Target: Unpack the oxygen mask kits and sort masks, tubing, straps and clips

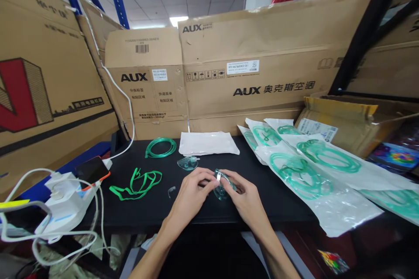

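Both of my hands meet over the front of a black table point(153, 207). My left hand point(191, 192) and my right hand point(244, 196) pinch a clear green plastic mask point(221, 188) between their fingertips, with a small white piece at its top. A second clear mask part point(187, 163) lies just beyond my hands. A green elastic strap point(135, 184) lies to the left, with a small clear clip point(171, 190) beside it. A coil of green tubing point(160, 147) and a flat white pouch point(208, 143) lie farther back.
Several sealed bags of green tubing point(310, 170) are stacked on the right, beside an open cardboard box point(353, 122). Tall cardboard boxes point(248, 65) wall off the back and left. A phone point(92, 169), white chargers point(65, 196) and cables sit at the left edge.
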A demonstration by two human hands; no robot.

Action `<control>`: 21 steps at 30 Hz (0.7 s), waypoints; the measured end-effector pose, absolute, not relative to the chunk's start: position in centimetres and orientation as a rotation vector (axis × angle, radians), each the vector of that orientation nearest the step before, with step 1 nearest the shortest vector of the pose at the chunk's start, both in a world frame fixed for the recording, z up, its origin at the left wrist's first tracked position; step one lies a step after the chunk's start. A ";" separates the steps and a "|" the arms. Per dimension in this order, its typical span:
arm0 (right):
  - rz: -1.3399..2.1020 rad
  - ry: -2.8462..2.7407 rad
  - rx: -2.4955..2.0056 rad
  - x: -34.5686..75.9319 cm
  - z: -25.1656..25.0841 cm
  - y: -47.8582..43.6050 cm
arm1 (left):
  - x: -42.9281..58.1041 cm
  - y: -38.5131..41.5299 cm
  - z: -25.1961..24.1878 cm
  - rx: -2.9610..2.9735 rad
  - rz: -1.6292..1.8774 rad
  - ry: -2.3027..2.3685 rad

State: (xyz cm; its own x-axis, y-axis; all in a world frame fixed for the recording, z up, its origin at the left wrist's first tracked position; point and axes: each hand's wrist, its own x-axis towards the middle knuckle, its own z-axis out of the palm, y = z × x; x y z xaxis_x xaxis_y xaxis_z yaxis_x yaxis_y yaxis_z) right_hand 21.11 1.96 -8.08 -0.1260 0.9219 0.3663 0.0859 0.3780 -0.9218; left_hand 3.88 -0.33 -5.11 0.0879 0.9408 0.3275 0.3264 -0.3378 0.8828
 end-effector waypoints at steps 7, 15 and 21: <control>0.915 -1.594 -0.949 21.5 -8.3 2.1 | 4.0 -0.4 -5.0 1.788 1.289 1.314; 0.897 -1.568 -0.982 21.5 -8.5 2.2 | 4.3 -0.1 -5.6 1.851 1.308 1.340; 0.893 -1.583 -1.010 21.3 -7.9 1.9 | 4.0 0.0 -5.9 1.916 1.288 1.281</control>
